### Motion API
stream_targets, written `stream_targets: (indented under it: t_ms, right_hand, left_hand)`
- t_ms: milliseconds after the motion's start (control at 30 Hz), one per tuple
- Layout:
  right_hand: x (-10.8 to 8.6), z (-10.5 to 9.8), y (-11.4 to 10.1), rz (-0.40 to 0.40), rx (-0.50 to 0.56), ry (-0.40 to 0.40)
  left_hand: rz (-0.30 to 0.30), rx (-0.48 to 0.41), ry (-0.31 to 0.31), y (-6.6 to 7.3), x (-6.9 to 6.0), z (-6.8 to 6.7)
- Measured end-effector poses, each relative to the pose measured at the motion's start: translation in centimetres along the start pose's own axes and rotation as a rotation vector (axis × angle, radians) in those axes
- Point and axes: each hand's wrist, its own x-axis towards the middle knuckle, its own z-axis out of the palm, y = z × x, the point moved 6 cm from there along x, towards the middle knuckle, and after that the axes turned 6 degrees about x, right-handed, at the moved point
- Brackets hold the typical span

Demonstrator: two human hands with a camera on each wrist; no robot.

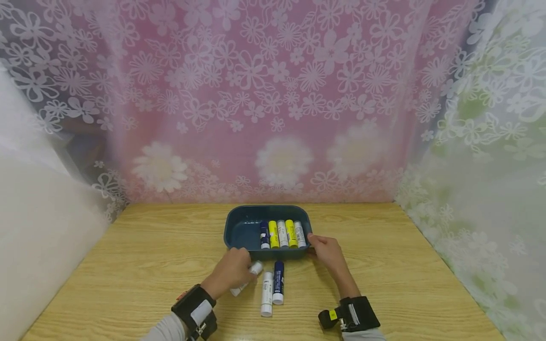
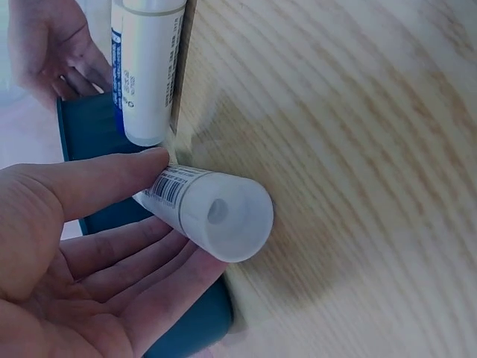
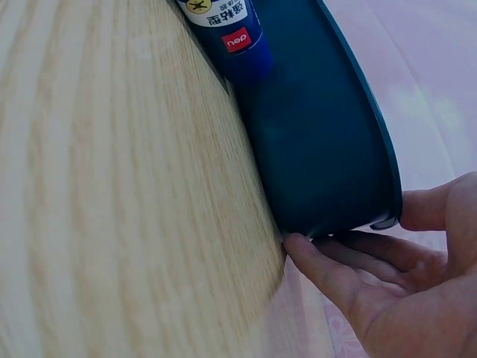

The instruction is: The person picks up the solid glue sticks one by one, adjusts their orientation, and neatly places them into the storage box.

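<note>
My left hand [image 1: 230,269] pinches a white glue stick [image 2: 231,216] between thumb and fingers, in front of the tray. The stick tilts, its clear end towards the left wrist camera. My right hand [image 1: 329,255] grips the right end of the dark teal tray [image 1: 245,232]; in the right wrist view the thumb is at the rim and the fingers lie by the base. On the table between the hands, a white glue stick [image 1: 267,293] lies beside a dark blue glue stick [image 1: 278,282]. Inside the tray, several glue sticks lie side by side towards the right.
The tray's row has a dark blue stick [image 1: 265,234], yellow sticks [image 1: 274,234] and white ones [image 1: 283,233]. Everything rests on a wood-grain table [image 1: 170,241]. Behind it hangs a pink flowered curtain [image 1: 256,94], with pale sheeting [image 1: 490,189] on the right.
</note>
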Motion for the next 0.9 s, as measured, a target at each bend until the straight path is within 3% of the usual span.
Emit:
stream_targets:
  t_ms: [433,700,900]
  right_hand:
    - [-0.2,0.1,-0.3,0.001,0.026,-0.015]
    - [-0.2,0.1,-0.2,0.006,0.034,-0.014]
    - [-0.3,0.1,-0.1,0.014,0.024,-0.006]
  left_hand:
    - [0.089,0.008,-0.042,0.5,0.5,-1.8]
    - [0.074,0.043,-0.111,1.4,0.7,-3.3]
    - [0.095,0.07,-0.119,2.0,1.0,-4.4]
